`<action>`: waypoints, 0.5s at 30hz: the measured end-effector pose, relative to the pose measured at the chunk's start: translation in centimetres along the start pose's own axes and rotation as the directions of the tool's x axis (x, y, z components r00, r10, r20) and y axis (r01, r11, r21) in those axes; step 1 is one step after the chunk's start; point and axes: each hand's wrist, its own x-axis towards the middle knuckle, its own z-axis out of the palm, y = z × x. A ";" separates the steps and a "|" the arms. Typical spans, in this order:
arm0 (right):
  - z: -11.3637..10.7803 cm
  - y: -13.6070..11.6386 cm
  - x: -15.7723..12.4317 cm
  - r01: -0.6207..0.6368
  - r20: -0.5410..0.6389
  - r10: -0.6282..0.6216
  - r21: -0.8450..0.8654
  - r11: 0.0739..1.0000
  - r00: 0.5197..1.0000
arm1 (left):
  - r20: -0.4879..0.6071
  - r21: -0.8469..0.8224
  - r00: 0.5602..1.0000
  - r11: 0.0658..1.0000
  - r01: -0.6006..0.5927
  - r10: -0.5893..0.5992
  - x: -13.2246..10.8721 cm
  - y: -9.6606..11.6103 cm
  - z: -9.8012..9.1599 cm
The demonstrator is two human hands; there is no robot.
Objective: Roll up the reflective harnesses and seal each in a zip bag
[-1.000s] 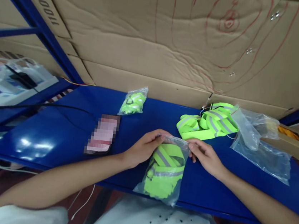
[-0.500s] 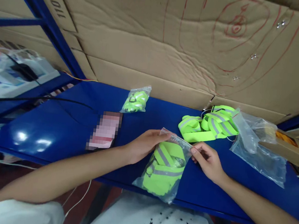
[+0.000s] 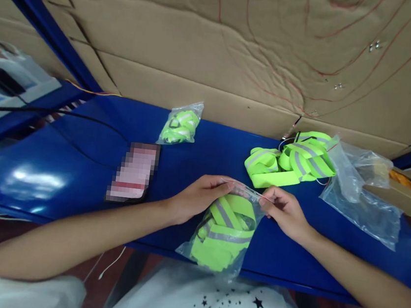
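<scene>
A clear zip-lock bag (image 3: 240, 191) hangs between my hands over the front edge of the blue table. Folded inside it is a neon-yellow reflective strap (image 3: 224, 235) with grey stripes. My left hand (image 3: 200, 198) pinches the top left corner of the bag's mouth, thumb on the near side. At the top right corner, my right hand (image 3: 284, 210) grips the seal strip between thumb and fingers. Whether the seal is fully pressed together I cannot tell. Just beyond the right hand lies a loose heap of the same kind of strap (image 3: 305, 158).
Another bagged strap (image 3: 181, 124) lies at the back of the blue table (image 3: 88, 170). A phone (image 3: 132, 173) with a blurred screen rests left of my hands. Empty clear bags (image 3: 364, 211) and a cardboard box (image 3: 405, 191) are at right. Cardboard (image 3: 189, 38) walls the back.
The camera view has tilted down and shifted slightly. Both hands keep hold of the bag's top edge, with the right hand a little nearer the left along the seal.
</scene>
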 end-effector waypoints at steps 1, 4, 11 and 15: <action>0.0 0.0 0.0 0.012 0.002 -0.012 -0.008 1.000 1.000 | 0.010 -0.002 1.000 1.000 0.005 -0.005 0.0 -0.1 0.0; -0.1 0.0 -0.1 0.049 0.049 -0.048 -0.026 0.998 0.998 | 0.081 0.030 0.997 0.999 -0.020 0.017 0.0 0.0 -0.1; -0.8 0.2 0.0 0.080 0.227 -0.069 -0.038 0.996 0.971 | 0.297 0.121 0.953 0.988 -0.097 0.057 -0.2 0.6 -0.4; -0.7 0.1 -0.2 0.077 0.251 -0.065 -0.038 0.996 0.966 | 0.249 0.112 0.968 0.991 -0.072 0.042 0.0 0.2 -0.5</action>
